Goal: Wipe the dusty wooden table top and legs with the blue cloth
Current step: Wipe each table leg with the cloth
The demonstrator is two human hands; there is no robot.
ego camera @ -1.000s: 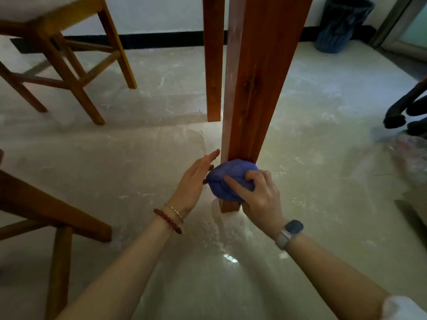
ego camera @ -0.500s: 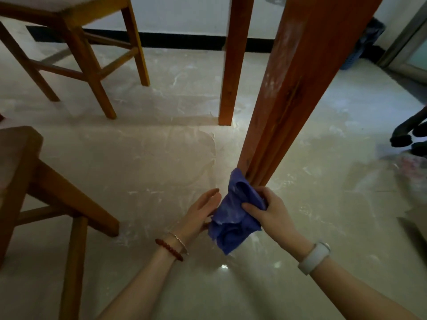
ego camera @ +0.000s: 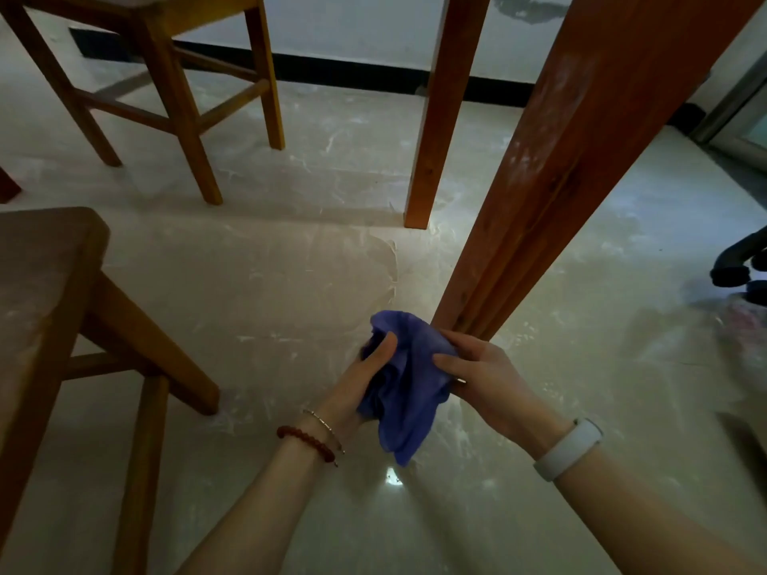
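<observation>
The cloth (ego camera: 404, 388) is gripped by both the left hand (ego camera: 361, 381) and right hand (ego camera: 483, 373), just beside the leg (ego camera: 535, 209).

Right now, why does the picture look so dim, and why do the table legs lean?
Head view: the room is dim, with one small bright glare spot on the glossy floor below the blue cloth; the wide-angle lens tilts the near table leg; the right edge looks smeared.
</observation>
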